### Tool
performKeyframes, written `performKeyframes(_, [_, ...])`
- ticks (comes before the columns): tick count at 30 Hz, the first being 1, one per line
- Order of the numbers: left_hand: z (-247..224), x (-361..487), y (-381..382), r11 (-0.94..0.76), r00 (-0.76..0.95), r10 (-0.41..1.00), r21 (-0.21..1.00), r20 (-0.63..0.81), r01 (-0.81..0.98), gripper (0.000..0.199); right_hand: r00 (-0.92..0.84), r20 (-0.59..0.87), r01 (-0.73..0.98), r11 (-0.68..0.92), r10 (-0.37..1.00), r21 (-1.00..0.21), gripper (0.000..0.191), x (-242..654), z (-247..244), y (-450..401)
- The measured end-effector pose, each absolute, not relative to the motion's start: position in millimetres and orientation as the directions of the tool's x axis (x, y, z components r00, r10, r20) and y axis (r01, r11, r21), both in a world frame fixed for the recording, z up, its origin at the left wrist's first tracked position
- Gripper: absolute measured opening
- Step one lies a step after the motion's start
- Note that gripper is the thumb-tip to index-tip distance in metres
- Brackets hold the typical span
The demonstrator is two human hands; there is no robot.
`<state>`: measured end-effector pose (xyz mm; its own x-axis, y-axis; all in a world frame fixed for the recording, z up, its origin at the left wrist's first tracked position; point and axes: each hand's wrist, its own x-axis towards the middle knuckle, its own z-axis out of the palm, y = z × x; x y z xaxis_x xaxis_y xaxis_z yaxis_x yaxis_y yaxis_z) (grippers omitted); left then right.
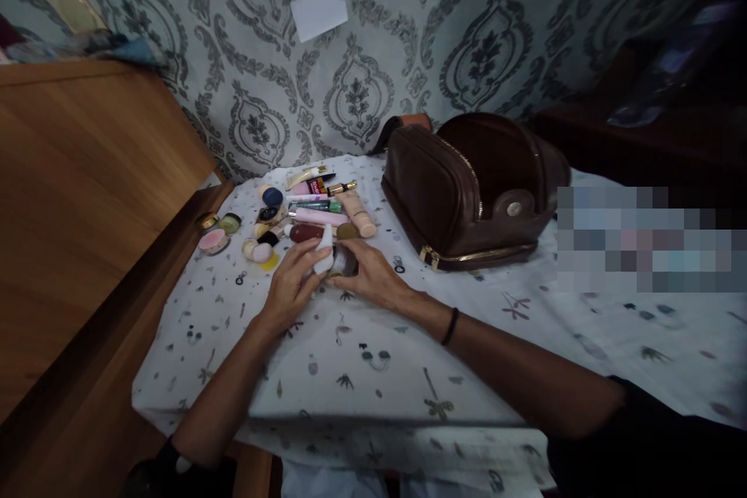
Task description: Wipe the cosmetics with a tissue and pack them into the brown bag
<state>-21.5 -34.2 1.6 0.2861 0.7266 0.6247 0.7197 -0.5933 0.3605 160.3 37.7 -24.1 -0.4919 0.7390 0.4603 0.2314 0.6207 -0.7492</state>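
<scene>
My left hand (292, 280) is closed around a small white container (324, 249), whose exact kind I cannot make out. Close beside it, my right hand (377, 276) grips a small round jar (344, 261) between thumb and fingers; part of it is hidden. Just beyond the hands lie a dark red bottle (306, 233), a beige squeeze tube (359, 214) and a pink tube (318, 216). To the left of my left hand are sponge-like makeup puffs (261, 251) and a pink round compact (213, 241).
A brown leather cosmetic bag (432, 187) stands with its top unzipped at the right. Wooden furniture (87, 210) borders the left side. A patterned cloth (373, 358) covers the surface, and a papered wall (355, 93) rises behind it.
</scene>
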Motion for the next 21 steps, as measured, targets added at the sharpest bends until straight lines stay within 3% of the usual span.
performKeyframes(5, [1.9, -20.5, -36.4, -0.598, 0.352, 0.649, 0.166, 0.675, 0.784, 0.031, -0.482, 0.415, 0.25, 0.574, 0.772, -0.78, 0.062, 160.4, -23.3, 37.5])
performKeyframes(10, [0.0, -19.8, -38.0, -0.556, 0.33, 0.632, 0.113, 0.701, 0.824, 0.026, -0.468, 0.335, 0.265, 0.491, 0.818, -0.83, 0.06, 161.3, -21.0, 40.2])
performKeyframes(15, [-1.4, -19.4, -37.8, -0.539, 0.243, 0.688, 0.256, 0.684, 0.803, 0.017, -0.437, 0.198, 0.328, 0.36, 0.877, -0.873, 0.062, 161.6, -17.9, 42.2])
performKeyframes(18, [0.4, -17.6, -38.8, -0.493, 0.146, 0.74, 0.383, 0.656, 0.781, 0.008, -0.439, 0.229, 0.31, 0.386, 0.869, -0.869, 0.06, 162.3, -18.9, 43.3])
performKeyframes(21, [2.9, -16.6, -39.0, -0.423, 0.065, 0.789, 0.464, 0.611, 0.778, 0.011, -0.453, 0.256, 0.286, 0.411, 0.854, -0.866, 0.058, 163.0, -21.2, 44.8])
